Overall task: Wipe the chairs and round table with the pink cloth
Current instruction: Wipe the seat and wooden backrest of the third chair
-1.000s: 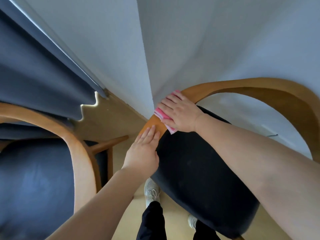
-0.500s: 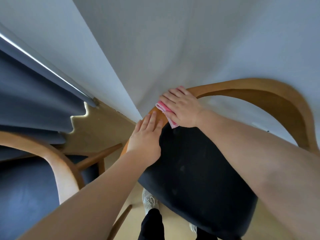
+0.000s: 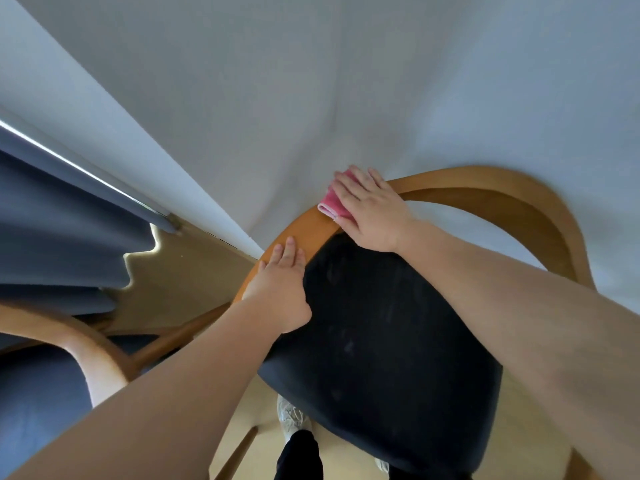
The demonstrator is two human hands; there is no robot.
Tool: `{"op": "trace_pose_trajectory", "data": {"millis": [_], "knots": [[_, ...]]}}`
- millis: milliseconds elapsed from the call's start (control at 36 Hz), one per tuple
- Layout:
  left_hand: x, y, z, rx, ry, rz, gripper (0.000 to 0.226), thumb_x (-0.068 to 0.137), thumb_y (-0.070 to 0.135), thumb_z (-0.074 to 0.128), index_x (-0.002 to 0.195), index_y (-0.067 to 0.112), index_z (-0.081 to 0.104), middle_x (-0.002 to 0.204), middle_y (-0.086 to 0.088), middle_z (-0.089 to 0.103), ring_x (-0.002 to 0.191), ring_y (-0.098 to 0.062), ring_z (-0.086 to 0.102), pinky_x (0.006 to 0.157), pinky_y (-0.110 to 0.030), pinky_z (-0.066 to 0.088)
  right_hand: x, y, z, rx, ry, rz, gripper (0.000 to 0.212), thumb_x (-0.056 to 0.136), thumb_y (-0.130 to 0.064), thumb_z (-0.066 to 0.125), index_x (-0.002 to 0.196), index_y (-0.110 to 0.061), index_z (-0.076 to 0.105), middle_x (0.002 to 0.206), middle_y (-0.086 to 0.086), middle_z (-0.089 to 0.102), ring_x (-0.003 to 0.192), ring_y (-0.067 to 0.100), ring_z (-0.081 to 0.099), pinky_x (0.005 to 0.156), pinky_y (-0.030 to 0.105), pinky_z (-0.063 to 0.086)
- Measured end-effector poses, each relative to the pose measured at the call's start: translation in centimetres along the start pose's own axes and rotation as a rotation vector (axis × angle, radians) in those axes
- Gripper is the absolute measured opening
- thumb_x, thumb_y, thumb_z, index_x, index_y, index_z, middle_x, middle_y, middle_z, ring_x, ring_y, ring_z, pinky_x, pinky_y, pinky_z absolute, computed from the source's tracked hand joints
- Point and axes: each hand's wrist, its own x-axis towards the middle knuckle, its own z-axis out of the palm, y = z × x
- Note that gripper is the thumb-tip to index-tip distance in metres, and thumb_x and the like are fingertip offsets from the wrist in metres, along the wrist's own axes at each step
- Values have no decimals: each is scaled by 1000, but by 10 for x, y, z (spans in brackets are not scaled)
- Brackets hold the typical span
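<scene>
A white wall [image 3: 311, 98] fills the upper frame; a grey curtain [image 3: 52, 237] hangs at left. At centre stands a wooden chair [image 3: 502, 188] with a black seat [image 3: 381, 323]. The right hand [image 3: 374, 213], grip flat with fingers straight, presses the pink cloth [image 3: 330, 202] on its curved rail. The left hand [image 3: 280, 289], grip equally flat, rests on the rail lower left.

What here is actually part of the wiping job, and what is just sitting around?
Part of the job:
- pink cloth, pressed on the chair's wooden rail by the right hand
- left hand, flat on that rail
- black seat
- second chair, at left

Just around:
- grey curtain
- white wall
- floor
- the person's shoe
</scene>
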Motion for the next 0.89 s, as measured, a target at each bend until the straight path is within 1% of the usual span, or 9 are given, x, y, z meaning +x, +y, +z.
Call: {"op": "trace_pose_trajectory", "data": {"millis": [56,83,139,194,250,389,528,695,889], "knots": [[-1,0,-1,5,-10,3,94,82,21,54,148,20,-14,153,0,-27,143,-21,-14,114,-38,4,-1,-1,4,85,-23,66,62,102,-46,14,150,-10,27,160,13,18,149,29,6,121,46,5],[-1,0,-1,8,-13,6,94,82,21,54,148,20,-14,153,0,-27,143,-21,-14,114,-38,5,0,-3,6,107,-39,91,60,102,-44,13,151,-11,27,160,13,19,149,29,7,121,47,7],[-2,-1,-2,13,-17,6,94,82,22,54,148,20,-14,153,0,-27,143,-21,-14,115,-38,6,3,-7,6,89,-39,105,58,101,-40,15,149,-11,29,153,14,31,145,32,18,120,49,11],[-2,0,-2,13,-22,-1,94,83,22,54,148,20,-14,153,-1,-28,143,-21,-14,115,-39,6,7,-10,6,34,-9,59,57,100,-39,19,145,-9,34,144,17,42,139,36,31,118,51,15],[-1,1,-1,18,-22,-4,95,82,22,54,147,19,-15,152,-1,-29,143,-22,-15,115,-39,5,11,-11,8,17,12,-4,56,100,-38,21,143,-5,37,142,17,45,135,35,37,119,48,19],[-1,0,-1,22,-27,1,96,81,21,54,147,19,-16,152,0,-30,143,-21,-16,115,-39,4,13,3,8,13,9,-77,60,102,-48,16,139,-8,39,136,11,51,123,29,48,109,43,32],[0,-3,-1,13,-30,0,96,81,21,54,147,21,-15,152,2,-30,143,-19,-16,114,-38,3,3,26,8,26,26,19,66,100,-55,4,131,-14,45,125,6,57,113,28,52,103,41,38],[0,-2,-1,29,-27,-4,97,81,23,55,147,21,-16,152,2,-30,143,-20,-16,114,-39,5,-10,59,8,-44,-22,-15,53,100,-52,25,137,-16,37,133,7,53,117,28,51,102,42,39],[-1,1,1,33,-24,-24,98,80,23,55,146,20,-18,151,2,-31,142,-20,-17,115,-40,4,-16,78,4,-103,-34,1,49,101,-49,37,137,-16,38,131,6,55,112,26,54,95,40,42]]}}
